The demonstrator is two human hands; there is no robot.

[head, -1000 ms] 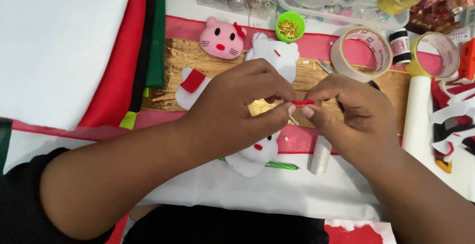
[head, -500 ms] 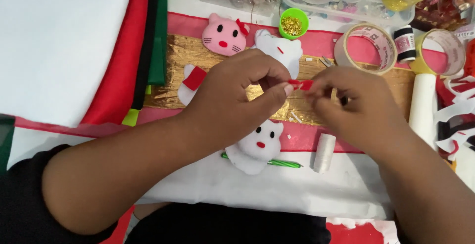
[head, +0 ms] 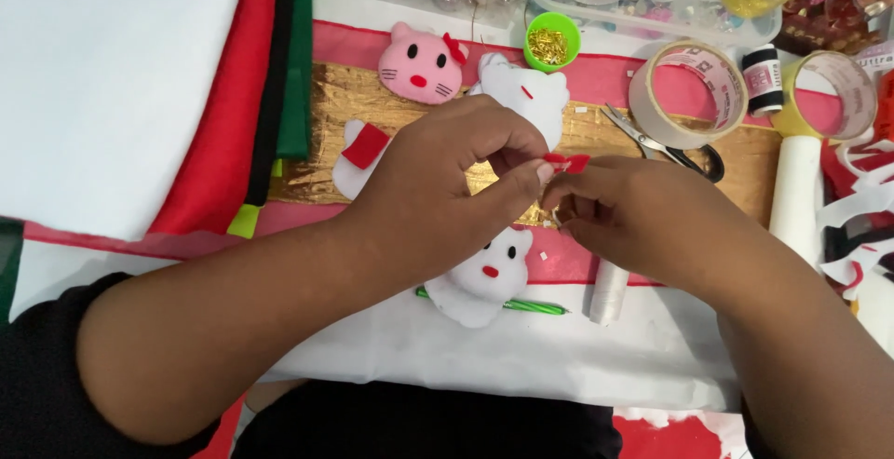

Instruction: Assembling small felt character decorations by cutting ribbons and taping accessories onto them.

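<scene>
A craft corner, likely at home: the bench is crowded with hobby supplies. Stacked felt sheets lie at the far left, tape rolls and scissors to the right, a thread spool, a green cup of gold pins, and stuffed felt cat faces.

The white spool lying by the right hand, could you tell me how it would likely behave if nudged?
The white spool lies on its side and looks round, so it would probably roll. It seems small and likely light, and the white cloth beneath may slow it.
</scene>
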